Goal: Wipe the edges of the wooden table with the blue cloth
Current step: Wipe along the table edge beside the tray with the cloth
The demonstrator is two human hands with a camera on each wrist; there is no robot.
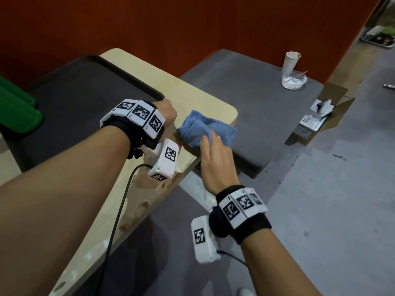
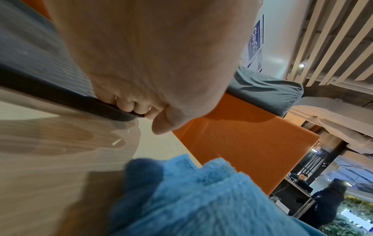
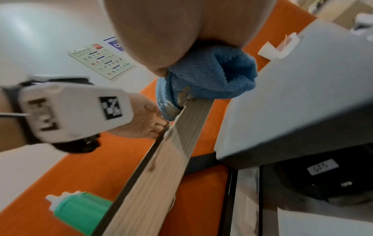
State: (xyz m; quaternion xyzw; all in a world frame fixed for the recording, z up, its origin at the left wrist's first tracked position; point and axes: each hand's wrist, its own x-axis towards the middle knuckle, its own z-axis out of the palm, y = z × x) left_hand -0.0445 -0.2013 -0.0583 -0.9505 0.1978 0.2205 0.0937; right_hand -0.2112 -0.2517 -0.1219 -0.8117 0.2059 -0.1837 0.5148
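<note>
Orange partition walls back the wooden table (image 1: pixel 192 99), whose long edge runs from near left to far right. On that edge, close to the rounded far corner, lies the bunched blue cloth (image 1: pixel 206 130), its longer side along the edge and its soiled underside draped over the rim. The right hand (image 1: pixel 215 159) pinches it with curled thumb and fingers. The left hand (image 1: pixel 167 112), fingers curled, grips the rim of a dark tray (image 1: pixel 85 86) just beside the cloth.
</note>
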